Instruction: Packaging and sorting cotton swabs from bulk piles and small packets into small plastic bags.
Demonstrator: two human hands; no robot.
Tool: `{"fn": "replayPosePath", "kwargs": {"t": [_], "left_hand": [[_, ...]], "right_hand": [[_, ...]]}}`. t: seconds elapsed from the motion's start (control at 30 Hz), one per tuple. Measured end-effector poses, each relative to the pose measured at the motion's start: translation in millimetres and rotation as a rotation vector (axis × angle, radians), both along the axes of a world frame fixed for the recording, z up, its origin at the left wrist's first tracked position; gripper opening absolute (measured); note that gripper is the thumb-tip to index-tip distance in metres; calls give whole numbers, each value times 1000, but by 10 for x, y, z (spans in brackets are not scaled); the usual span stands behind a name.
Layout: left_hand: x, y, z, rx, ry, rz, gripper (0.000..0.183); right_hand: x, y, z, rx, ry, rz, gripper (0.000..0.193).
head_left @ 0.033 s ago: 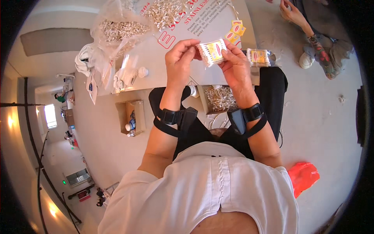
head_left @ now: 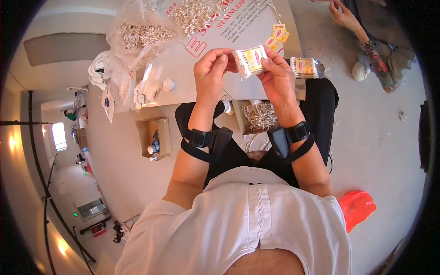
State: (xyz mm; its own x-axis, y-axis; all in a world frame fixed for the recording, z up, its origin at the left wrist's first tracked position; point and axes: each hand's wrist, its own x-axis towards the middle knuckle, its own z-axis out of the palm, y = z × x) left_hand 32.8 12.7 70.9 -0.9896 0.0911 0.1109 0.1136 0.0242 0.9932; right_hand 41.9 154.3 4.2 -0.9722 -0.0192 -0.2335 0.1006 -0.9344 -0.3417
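Observation:
A small clear pack of cotton swabs (head_left: 250,62) with a yellow, red and white card is held up over the near edge of the table. My right hand (head_left: 278,82) grips its right side, thumb on the front and fingers behind. At the pack's left end is my left hand (head_left: 211,75), its fingers curled against the end and partly hidden. A second pack of cotton swabs (head_left: 303,68) lies just right of my right hand. Several small yellow cards (head_left: 277,34) lie on the table beyond it.
Loose cotton swabs (head_left: 195,16) are heaped on the printed table top (head_left: 206,55), beside a plastic bag of swabs (head_left: 146,36). A box of swabs (head_left: 259,115) stands below the edge, a cardboard box (head_left: 153,137) to its left. Another person's hand (head_left: 346,18) shows at far right.
The fingers of my left hand have shifted very slightly at the pack's left end. The pack and my right hand have barely moved.

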Motion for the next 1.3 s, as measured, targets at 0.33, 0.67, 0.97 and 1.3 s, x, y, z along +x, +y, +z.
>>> {"fn": "replayPosePath", "kwargs": {"t": [0.33, 0.67, 0.97, 1.3], "left_hand": [[263, 146, -71, -117, -111, 109, 19], [286, 283, -169, -376, 356, 343, 28], [321, 326, -22, -648, 652, 303, 27], [270, 267, -18, -811, 909, 183, 31]], "right_hand": [[54, -61, -66, 27, -54, -1, 25], [68, -168, -267, -142, -18, 149, 17], [96, -214, -304, -288, 85, 225, 19], [106, -227, -294, -399, 118, 252, 24]]}}
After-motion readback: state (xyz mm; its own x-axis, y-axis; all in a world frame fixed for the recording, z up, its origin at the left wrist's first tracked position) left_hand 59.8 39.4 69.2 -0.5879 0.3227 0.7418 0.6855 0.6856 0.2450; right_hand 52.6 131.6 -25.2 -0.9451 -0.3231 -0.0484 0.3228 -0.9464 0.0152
